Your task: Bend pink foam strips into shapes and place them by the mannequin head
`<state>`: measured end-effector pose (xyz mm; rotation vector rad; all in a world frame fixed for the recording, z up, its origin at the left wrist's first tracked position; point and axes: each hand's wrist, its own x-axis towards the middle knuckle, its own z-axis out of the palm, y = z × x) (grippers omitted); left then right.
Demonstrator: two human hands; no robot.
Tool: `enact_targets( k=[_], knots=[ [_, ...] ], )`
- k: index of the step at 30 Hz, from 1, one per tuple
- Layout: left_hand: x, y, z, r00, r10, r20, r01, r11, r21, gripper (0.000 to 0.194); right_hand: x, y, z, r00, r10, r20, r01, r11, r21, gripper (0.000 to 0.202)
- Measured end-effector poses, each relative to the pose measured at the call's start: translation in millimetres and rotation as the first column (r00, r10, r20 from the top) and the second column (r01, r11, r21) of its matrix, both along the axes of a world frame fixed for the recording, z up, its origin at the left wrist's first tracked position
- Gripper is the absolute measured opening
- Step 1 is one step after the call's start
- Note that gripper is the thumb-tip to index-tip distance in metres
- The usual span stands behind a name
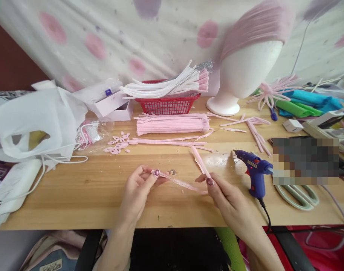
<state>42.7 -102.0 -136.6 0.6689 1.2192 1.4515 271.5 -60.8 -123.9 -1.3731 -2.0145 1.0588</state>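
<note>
My left hand pinches one end of a thin pink measuring tape over the front of the wooden table. The tape slopes down to the right, toward my right hand. Between the thumb and fingers of my right hand is a pink fuzzy strip, which points up and to the left. A small metallic ring-like piece is just beyond my left fingertips. Farther back lie long pink stems, with small pink loops at their left end.
A blue glue gun stands right of my right hand, near scissors. Behind are a pink stem bundle, a red basket and a white foam head. A white bag and power bank sit left.
</note>
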Motion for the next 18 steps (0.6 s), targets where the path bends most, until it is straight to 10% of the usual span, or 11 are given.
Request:
enact_targets(
  k=[9,14,18],
  knots=[
    [30.4,-4.4,5.1,0.961,0.103,-0.256,-0.1,0.995,0.024,0.024,-12.5,-17.1,8.6,0.935,0.17,-0.312,-0.185,0.983,-0.019,0.028],
    [32.7,-11.8,22.2,0.958,0.047,-0.284,-0.04,0.999,0.031,0.045,-14.9,-13.1,7.3,0.945,0.21,-0.249,-0.233,0.97,-0.065,0.02],
    [36.2,-12.9,35.5,0.952,0.083,-0.295,-0.09,0.996,-0.011,0.023,-11.0,-13.8,10.3,0.95,0.221,-0.22,-0.212,0.975,0.062,0.013]
  ],
)
